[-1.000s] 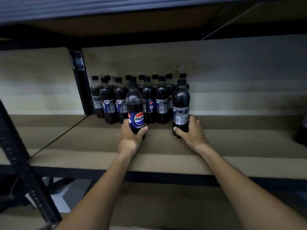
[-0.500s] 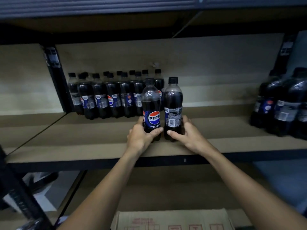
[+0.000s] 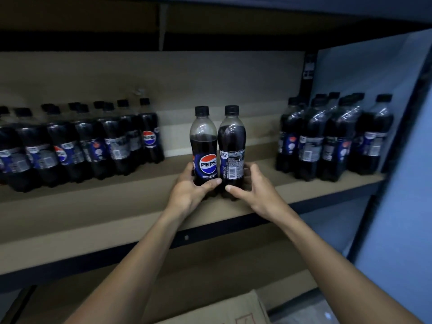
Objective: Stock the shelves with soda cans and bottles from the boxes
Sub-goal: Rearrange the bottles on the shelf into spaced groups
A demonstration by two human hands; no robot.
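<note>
Two cola bottles stand upright and side by side over the middle of the shelf (image 3: 93, 206), touching or nearly so. The left grip (image 3: 187, 195) wraps the lower part of the left bottle (image 3: 204, 141), thumb across the front below the Pepsi logo and fingers round its far side. The right grip (image 3: 254, 190) holds the lower part of the right bottle (image 3: 232, 141) in the same way, thumb in front and fingers curled round the right side; this bottle shows its barcode label to the camera. Both have black caps and dark drink up to the shoulder. Their bases are hidden behind the hands, so I cannot tell whether they rest on the board or hang just above it.

Well to the left, a packed group of like bottles (image 3: 77, 146) fills the back of the shelf. Well to the right, a second group (image 3: 332, 141) stands near a dark post (image 3: 308, 71) and a pale blue panel (image 3: 397, 206). Between the two groups the board lies bare. Below, at the bottom edge of the view, the corner of a cardboard box (image 3: 233, 309) shows.
</note>
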